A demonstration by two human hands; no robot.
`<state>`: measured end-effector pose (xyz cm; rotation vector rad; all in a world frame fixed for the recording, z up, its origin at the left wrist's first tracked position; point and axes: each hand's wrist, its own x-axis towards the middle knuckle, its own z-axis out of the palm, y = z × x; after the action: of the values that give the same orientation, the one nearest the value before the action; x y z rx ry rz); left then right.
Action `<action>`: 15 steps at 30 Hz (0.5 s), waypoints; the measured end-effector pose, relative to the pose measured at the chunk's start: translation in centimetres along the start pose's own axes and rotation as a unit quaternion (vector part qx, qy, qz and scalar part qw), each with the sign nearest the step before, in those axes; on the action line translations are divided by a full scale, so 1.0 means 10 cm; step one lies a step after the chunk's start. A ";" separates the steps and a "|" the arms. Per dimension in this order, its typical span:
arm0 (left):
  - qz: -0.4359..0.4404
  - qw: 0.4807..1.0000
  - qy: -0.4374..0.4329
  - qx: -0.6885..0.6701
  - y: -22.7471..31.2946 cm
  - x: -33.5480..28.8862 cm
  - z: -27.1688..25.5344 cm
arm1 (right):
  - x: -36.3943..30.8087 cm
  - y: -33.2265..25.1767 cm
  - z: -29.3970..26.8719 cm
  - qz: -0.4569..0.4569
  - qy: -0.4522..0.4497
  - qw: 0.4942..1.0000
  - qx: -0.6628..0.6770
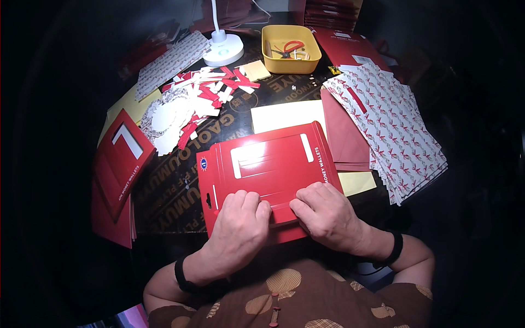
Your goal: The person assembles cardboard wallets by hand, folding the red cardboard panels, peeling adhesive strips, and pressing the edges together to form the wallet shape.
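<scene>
A red cardboard package blank (281, 188) with a cut-out window, creased fold lines and a hang hole lies before me at the table's near edge. My left hand (239, 227) is closed on its near side, fingers curled over the card. To the right, my right hand (328, 217) grips the same side with bent fingers. Between the two hands the card bends along a crease, and part of it slopes down toward me. My fingertips are mostly hidden behind my knuckles.
Patterned paper sheets (402, 142) and plain red card (344, 131) lie right. Left are red packages (123, 169) and red and white paper strips (210, 98). Behind stand a white lamp (223, 52) and a yellow bin (291, 66) holding scissors (292, 48).
</scene>
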<state>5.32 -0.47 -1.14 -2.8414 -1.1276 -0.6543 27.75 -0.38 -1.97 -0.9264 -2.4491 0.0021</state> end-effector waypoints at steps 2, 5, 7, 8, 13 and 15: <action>-0.004 1.000 -0.002 -0.005 0.00 0.01 0.00 | 0.01 0.01 -0.01 0.003 0.001 1.000 0.009; -0.005 1.000 -0.015 -0.009 0.00 0.03 -0.02 | 0.04 0.04 -0.03 0.011 -0.001 0.999 0.038; -0.016 0.999 -0.039 -0.017 -0.01 0.06 -0.07 | 0.06 0.06 -0.05 0.020 -0.006 0.998 0.059; -0.026 0.998 -0.061 -0.024 -0.03 0.07 -0.09 | 0.07 0.08 -0.06 0.025 -0.014 0.997 0.075; -0.036 0.991 -0.090 -0.095 -0.17 0.18 -0.16 | 0.16 0.25 -0.14 0.043 -0.062 0.989 0.127; -0.043 0.984 -0.106 -0.136 -0.23 0.26 -0.18 | 0.22 0.33 -0.18 0.103 -0.107 0.973 0.177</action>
<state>4.81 2.59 1.20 -3.1721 -1.2889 -0.5608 29.29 3.16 0.04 -1.0523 -2.4168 0.6214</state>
